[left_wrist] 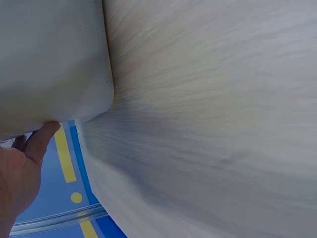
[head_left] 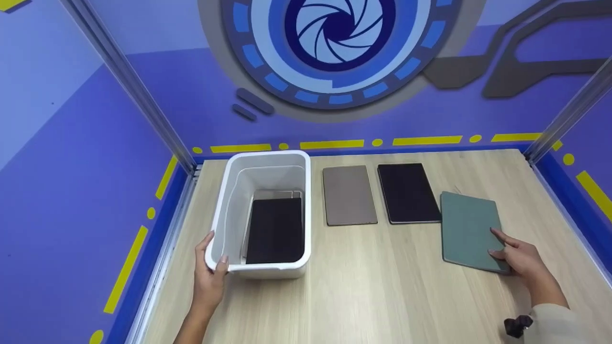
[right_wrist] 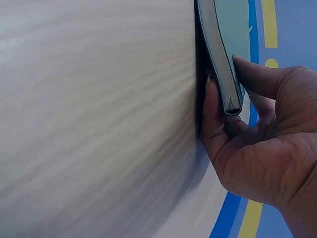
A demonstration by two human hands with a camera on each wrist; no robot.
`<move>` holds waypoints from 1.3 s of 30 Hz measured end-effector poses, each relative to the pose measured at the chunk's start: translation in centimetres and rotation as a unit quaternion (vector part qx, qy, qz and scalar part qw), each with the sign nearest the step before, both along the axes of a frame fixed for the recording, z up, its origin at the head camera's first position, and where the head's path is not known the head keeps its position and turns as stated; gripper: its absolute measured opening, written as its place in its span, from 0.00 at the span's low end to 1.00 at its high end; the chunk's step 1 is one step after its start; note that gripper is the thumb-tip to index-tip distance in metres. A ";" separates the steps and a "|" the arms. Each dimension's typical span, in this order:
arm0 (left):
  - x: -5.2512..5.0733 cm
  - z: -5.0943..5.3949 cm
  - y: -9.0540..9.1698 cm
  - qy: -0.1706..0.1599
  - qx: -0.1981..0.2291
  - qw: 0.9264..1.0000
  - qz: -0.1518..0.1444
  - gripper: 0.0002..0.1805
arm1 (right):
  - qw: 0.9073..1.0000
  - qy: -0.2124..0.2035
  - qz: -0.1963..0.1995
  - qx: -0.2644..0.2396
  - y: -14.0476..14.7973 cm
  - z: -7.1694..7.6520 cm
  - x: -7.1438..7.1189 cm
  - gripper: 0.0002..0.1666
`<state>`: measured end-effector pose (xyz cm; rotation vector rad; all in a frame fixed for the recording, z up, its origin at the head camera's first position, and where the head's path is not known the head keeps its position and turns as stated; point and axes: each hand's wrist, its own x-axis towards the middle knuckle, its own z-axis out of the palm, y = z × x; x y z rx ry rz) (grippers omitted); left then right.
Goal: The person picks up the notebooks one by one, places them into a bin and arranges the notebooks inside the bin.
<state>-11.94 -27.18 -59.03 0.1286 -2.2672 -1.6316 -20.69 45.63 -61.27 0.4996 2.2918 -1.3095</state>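
Right grip [head_left: 522, 258] is pinching the green notebook [head_left: 468, 229] near its close right corner, beside the black notebook [head_left: 409, 193] on the worktop [head_left: 363, 291], left grip [head_left: 209, 279] holding the white bin [head_left: 307, 210]; such off-centre pinching is probably risking the bowed notebook twisting loose.

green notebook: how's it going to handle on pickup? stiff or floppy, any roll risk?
Probably semi-flexible: the green notebook curves along its page edge in the right wrist view. It may droop or twist slightly, since the right hand grips it near one corner. Rolling looks unlikely: it's flat and thin.
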 end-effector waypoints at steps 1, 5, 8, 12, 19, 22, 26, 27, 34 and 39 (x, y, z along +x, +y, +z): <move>0.0 0.0 0.0 0.001 -0.001 1.000 0.001 0.37 | 1.000 0.001 0.000 0.001 0.0 0.0 0.0 0.48; 0.0 0.1 -0.1 0.009 -0.001 1.000 0.006 0.37 | 1.000 0.004 0.003 0.001 -0.1 0.0 -0.1 0.49; 0.0 0.1 -0.1 0.012 0.001 1.000 0.007 0.37 | 1.000 0.005 0.002 -0.001 -0.2 0.0 0.0 0.48; -0.1 0.1 -0.1 0.008 0.001 1.000 0.005 0.37 | 1.000 -0.001 0.000 0.001 -0.2 -0.1 0.0 0.48; -0.2 0.1 -0.2 -0.003 -0.001 1.000 0.000 0.36 | 1.000 -0.006 -0.001 0.005 -0.4 -0.2 -0.1 0.48; -0.1 0.3 -0.3 0.004 -0.001 1.000 0.002 0.36 | 1.000 -0.006 0.001 0.009 -0.5 -0.2 -0.1 0.48; -0.1 0.3 -0.3 0.001 0.006 1.000 -0.002 0.36 | 1.000 -0.005 -0.003 0.009 -0.5 -0.4 -0.1 0.49; -0.1 0.2 -0.3 -0.002 0.006 1.000 -0.005 0.36 | 1.000 -0.004 -0.003 0.011 -0.5 -0.4 0.0 0.49; 0.0 0.1 -0.1 -0.003 0.000 1.000 0.001 0.36 | 1.000 0.008 0.001 0.010 -0.1 -0.3 0.1 0.50; 0.1 0.2 0.0 0.000 0.000 1.000 0.004 0.36 | 1.000 0.004 -0.004 0.014 -0.1 -0.1 -0.2 0.50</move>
